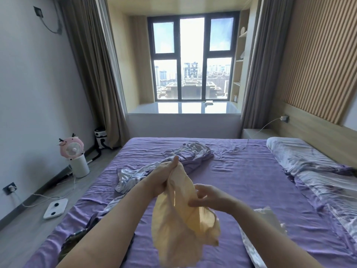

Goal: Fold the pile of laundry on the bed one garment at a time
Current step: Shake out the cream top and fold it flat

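A thin pale yellow garment hangs in the air above the purple bed. My left hand grips its top end, raised over the middle of the bed. My right hand pinches the cloth lower down on its right side. Behind my hands a crumpled purple and white garment lies on the sheet, with more light cloth trailing to the left. A dark garment lies at the bed's near left edge, partly hidden by my left arm.
A patterned quilt lies along the right side by the headboard. White cloth sits under my right forearm. On the floor at left stand a pink fan on a white bin and a white scale with cables.
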A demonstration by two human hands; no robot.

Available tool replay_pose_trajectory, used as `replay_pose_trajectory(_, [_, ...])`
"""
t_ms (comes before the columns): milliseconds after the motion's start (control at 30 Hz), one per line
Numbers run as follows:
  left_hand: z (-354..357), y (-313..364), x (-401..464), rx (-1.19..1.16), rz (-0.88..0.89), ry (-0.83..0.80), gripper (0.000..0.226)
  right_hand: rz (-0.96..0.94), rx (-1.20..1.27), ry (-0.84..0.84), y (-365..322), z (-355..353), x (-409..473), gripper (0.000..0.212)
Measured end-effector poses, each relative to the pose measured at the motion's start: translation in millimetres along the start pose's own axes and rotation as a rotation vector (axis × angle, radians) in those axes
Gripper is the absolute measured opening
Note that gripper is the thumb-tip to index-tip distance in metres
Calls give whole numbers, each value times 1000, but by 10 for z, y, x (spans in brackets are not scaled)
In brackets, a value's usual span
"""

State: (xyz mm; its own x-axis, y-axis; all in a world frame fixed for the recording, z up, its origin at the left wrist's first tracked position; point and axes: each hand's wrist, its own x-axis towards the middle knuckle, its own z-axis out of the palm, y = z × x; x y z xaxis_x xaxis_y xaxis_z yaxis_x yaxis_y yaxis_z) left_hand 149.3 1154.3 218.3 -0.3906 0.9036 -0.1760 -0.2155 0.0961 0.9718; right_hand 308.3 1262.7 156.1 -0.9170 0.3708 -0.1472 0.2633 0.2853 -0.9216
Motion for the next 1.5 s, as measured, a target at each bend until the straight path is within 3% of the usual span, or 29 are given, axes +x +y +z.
replay_pose_trajectory(100, [-50, -15, -15, -15, -32, 5, 34, -20, 66, 68, 47, 40, 25, 18])
replay_pose_trajectory(300, [-431, -121, -18, 44, -41, 164, 35, 22, 259, 51, 64, -79, -57, 10])
replay_pose_trajectory(367, [-585, -203, 6, 194, -32, 250, 35, 5, 343, 3, 43, -99, -58, 15])
replay_pose_trajectory(433, [-713, -304, 45, 483, -6, 315, 21, -16, 352, -29, 2, -90, -47, 19])
replay_pose_trajectory(533, [-708, -418, 9, 812, 118, 285, 15, -23, 340, 11, -62, -14, 25, 18])
replay_pose_trajectory(600, [-564, -512, -60, 720, 236, 136, 24, -39, 377, 35, -106, 50, 99, 20])
replay_pose_trajectory(700, [-290, -660, -77, 742, 245, -27, 49, -73, 398, 25, -163, 114, 180, 24])
replay_pose_trajectory(867, [-143, -717, 60, 724, 201, 65, 21, -53, 220, 210, -102, 99, 195, 25])
replay_pose_trajectory(1000, [-197, -651, 81, 465, 109, 79, 23, 65, -134, 262, 77, 84, 137, 23])
replay_pose_trajectory(1100, [-256, -546, 95, 354, 17, 84, 27, 171, -219, 310, 228, 36, 108, 20])
replay_pose_trajectory(1267, [-449, -433, 160, 23, -60, 180, 21, 310, -82, 362, 347, -40, 114, 17])
replay_pose_trajectory(1367, [-638, -406, 191, -139, -115, 228, 19, 347, 317, 355, 383, -84, 85, 17])
replay_pose_trajectory(1500, [-855, -506, 205, -67, -171, 264, 21, 239, 742, 220, 279, -135, 113, 29])
